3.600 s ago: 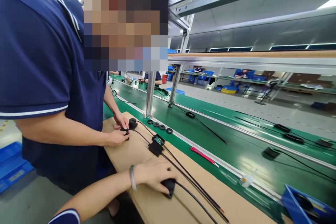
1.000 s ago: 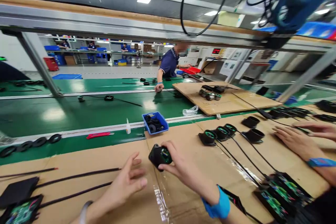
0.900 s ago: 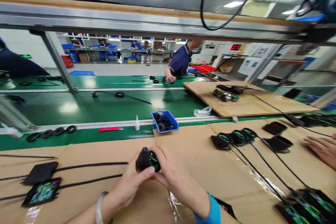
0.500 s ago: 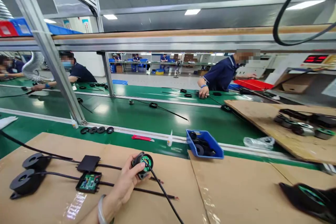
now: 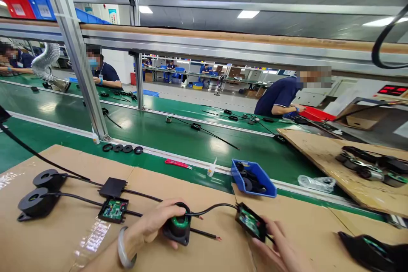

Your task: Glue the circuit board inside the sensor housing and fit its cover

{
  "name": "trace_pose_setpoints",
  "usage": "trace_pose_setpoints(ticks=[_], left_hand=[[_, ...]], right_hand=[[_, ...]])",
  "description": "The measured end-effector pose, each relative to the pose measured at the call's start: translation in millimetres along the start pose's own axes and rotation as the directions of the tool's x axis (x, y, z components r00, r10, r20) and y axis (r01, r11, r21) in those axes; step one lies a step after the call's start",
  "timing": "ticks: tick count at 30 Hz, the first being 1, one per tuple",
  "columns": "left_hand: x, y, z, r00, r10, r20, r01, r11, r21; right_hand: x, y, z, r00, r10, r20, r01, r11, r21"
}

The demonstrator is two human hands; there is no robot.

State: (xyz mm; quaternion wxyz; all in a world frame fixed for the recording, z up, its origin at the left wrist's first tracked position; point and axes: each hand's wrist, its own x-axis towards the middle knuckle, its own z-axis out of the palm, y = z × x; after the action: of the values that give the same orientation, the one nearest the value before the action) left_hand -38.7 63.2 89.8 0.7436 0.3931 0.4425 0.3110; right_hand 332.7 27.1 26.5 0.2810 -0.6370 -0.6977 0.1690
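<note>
My left hand [image 5: 156,222] grips a round black housing [image 5: 178,237] with a green ring inside, above the cardboard. A black cable [image 5: 213,208] runs from this housing to a small open black box [image 5: 247,220] with a green circuit board inside. My right hand [image 5: 280,244] holds that box by its right end, tilted. Left of my hands lie two similar assemblies: a black ring-shaped housing [image 5: 47,179], a second housing [image 5: 37,204], a box showing its plain black side [image 5: 113,187], and an open box with a green board [image 5: 114,210].
A blue bin [image 5: 270,188] of black parts, a white bottle [image 5: 211,168], a red cutter knife [image 5: 177,163] and several black rings [image 5: 127,148] line the far edge. Another black housing [image 5: 369,248] lies at right. Co-workers sit and stand beyond the green belt [image 5: 153,136].
My right hand has come into view holding the open box. The housing in my left hand has been turned more upright. The view has shifted, and the co-worker at right has drawn their hand back.
</note>
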Motion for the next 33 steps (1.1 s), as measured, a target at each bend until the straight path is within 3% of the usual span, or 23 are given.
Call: trace_pose_setpoints(ticks=[3, 5, 8, 12, 15, 18, 22, 25, 28, 30, 33], left_hand=[[2.8, -7.9, 1.5, 0.998, -0.055, -0.012, 0.055, 0.998, 0.004], [5.9, -11.4, -0.1, 0.995, -0.069, -0.066, 0.069, 0.998, 0.006], [9.5, -13.3, -2.8, 0.987, -0.079, -0.14, 0.081, 0.997, 0.006], [8.7, -12.3, -1.6, 0.991, -0.066, -0.113, 0.07, 0.997, 0.032], [4.7, -9.2, -0.2, 0.995, -0.033, -0.09, 0.036, 0.999, 0.038], [0.6, -5.3, -3.7, 0.999, 0.029, 0.018, -0.03, 0.998, 0.049], [-1.9, -5.2, -11.1, 0.95, 0.254, 0.18, -0.289, 0.935, 0.206], [-2.5, -7.4, -10.9, 0.914, 0.366, 0.175, -0.405, 0.844, 0.352], [-2.8, -7.7, -6.7, 0.902, 0.402, 0.158, -0.428, 0.779, 0.458], [-2.6, -7.5, -4.2, 0.903, 0.405, 0.144, -0.418, 0.751, 0.511], [-1.9, -8.5, -2.9, 0.91, 0.404, 0.098, -0.389, 0.744, 0.543]], right_hand=[[30.6, -21.8, 6.0, 0.99, 0.002, 0.144, -0.004, 1.0, 0.013], [53.5, -36.3, 10.2, 0.985, -0.032, 0.172, 0.02, 0.997, 0.072], [101.5, -53.2, 26.1, 0.993, -0.024, 0.114, 0.004, 0.985, 0.172], [169.6, -66.9, 64.3, 0.997, 0.034, 0.072, -0.05, 0.969, 0.24], [188.4, -78.3, 79.6, 0.997, 0.025, 0.07, -0.047, 0.942, 0.333], [169.2, -96.5, 69.6, 0.999, -0.004, 0.045, -0.017, 0.884, 0.467], [108.9, -128.8, 39.9, 0.996, -0.042, 0.077, -0.018, 0.758, 0.652], [64.0, -145.9, 27.2, 0.979, 0.025, 0.201, -0.184, 0.52, 0.834], [35.0, -146.8, 26.1, 0.924, 0.14, 0.357, -0.382, 0.25, 0.89], [25.4, -139.7, 28.8, 0.889, 0.142, 0.435, -0.454, 0.153, 0.878], [20.6, -129.3, 32.9, 0.87, 0.111, 0.48, -0.49, 0.092, 0.867]])
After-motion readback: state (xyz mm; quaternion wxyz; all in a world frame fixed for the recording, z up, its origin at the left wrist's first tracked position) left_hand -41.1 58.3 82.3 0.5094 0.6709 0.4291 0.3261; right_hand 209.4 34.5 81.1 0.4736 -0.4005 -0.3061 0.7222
